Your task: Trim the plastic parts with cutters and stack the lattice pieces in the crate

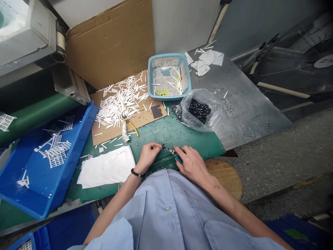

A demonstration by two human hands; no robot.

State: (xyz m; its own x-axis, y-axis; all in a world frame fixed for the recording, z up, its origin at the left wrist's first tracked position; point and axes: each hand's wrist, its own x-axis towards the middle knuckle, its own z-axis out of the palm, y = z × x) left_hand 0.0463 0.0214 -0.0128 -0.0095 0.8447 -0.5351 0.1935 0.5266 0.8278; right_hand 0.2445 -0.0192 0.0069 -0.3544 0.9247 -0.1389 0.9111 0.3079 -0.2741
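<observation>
Head view showed, at the far left, a blue plastic crate (70,156) holding white lattice pieces (56,154). Right of it, a white cloth (105,168) lay on the green mat (187,133) of the bench. Near the bench's front edge was the left hand (148,156), with a beaded bracelet (136,172) on its wrist. Its fingertips (157,146) were pressed together and seemed to pinch a small dark piece (163,146), too small for its shape to be told. This piece was just beside the nose of the blue-handled pliers (178,158), and the right hand (191,164) held them, with fingers curved over the handles. Both hands worked close together and low above the mat, which gave good control for such small work. Farther back lay a cardboard sheet (145,121) with a heap of white sticks (119,102) and yellow-handled pliers (132,126), then a blue basket (169,59), a plastic bag of black beads (199,111), and a metal sheet (249,104).
</observation>
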